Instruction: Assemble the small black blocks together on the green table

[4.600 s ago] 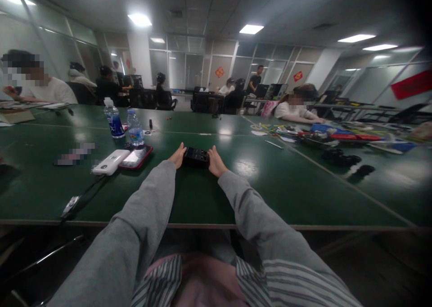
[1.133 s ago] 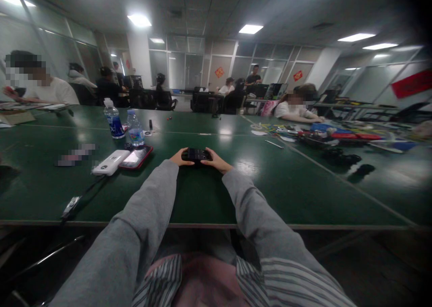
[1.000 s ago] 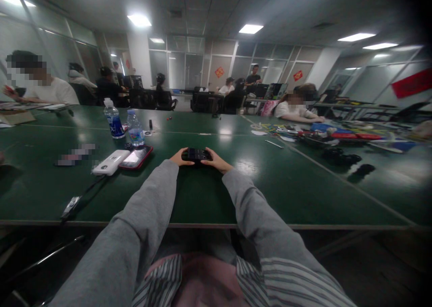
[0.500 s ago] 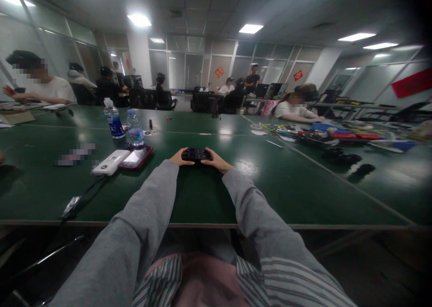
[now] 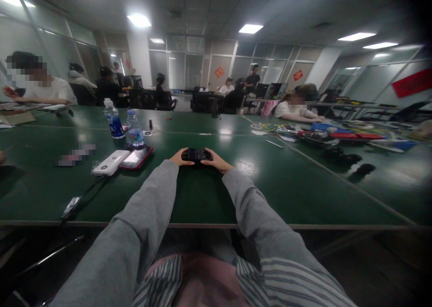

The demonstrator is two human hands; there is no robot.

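A small black handheld device (image 5: 196, 156), wider than it is deep, is held over the green table (image 5: 209, 194) straight in front of me. My left hand (image 5: 180, 157) grips its left end, with the thumb along the near side. On the opposite end my right hand (image 5: 216, 159) is closed in the same way. The fingers beneath and behind the device are mostly hidden. Its dark top shows some small details, too small to make out. Whether its underside touches the tabletop, I cannot tell.
Left of my hands lie a red-edged phone (image 5: 137, 157) and a white power bank (image 5: 110, 162) with a cable. Two bottles, one blue-labelled (image 5: 114, 120) and one clear (image 5: 135, 129), stand behind them. A pen (image 5: 274, 144) and cluttered cables (image 5: 270, 129) lie rightward. Several people sit around.
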